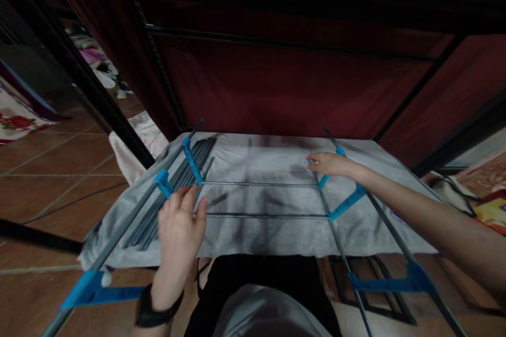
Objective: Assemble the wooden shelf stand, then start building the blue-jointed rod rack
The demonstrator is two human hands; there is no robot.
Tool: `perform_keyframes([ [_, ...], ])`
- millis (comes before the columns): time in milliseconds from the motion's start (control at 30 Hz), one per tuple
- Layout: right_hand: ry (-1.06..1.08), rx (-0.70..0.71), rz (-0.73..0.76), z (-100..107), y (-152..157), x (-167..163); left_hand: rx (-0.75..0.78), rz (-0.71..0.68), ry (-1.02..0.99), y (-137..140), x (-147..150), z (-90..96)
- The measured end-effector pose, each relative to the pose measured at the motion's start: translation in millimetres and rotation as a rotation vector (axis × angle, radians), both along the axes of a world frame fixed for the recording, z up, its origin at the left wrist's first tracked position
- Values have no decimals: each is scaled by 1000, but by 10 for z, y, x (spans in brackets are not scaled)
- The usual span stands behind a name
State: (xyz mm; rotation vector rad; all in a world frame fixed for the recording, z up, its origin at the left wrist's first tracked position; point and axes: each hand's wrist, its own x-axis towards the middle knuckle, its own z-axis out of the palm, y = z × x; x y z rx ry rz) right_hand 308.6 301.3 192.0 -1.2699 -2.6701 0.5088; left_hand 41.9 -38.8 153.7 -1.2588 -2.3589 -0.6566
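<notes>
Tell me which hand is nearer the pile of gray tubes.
Left. The left hand is close beside the tubes; the right hand is farther off, at the right side of the frame.

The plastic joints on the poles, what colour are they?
The plastic joints are blue, best seen in the head view.

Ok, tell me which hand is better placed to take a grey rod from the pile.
Probably the left hand: it is close beside the pile of grey rods. The right hand is across the grey cloth, at the far end of another rod.
</notes>
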Motion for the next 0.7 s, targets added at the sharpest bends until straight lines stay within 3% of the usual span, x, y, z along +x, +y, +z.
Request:
perform_keyframes([
  [67,105,-176,-73,-152,4,-483,-52,-171,-154,301,-3,-365],
  [167,169,-209,-110,-510,-84,-990,-127,-227,-278,618,-41,-899],
  [267,271,-194,-159,-972,-294,-1154,-225,-223,-280,728,-123,-1229],
  [467,439,-105,-405,-1848,-772,-677,-356,-185,-26,707,-307,-1401],
  [567,489,-28,-608,-2092,-786,-312,-386,-197,60,775,-386,-1467],
  [700,587,110,-895,-2301,-546,9,-380,-193,96,937,-523,-1559],
])
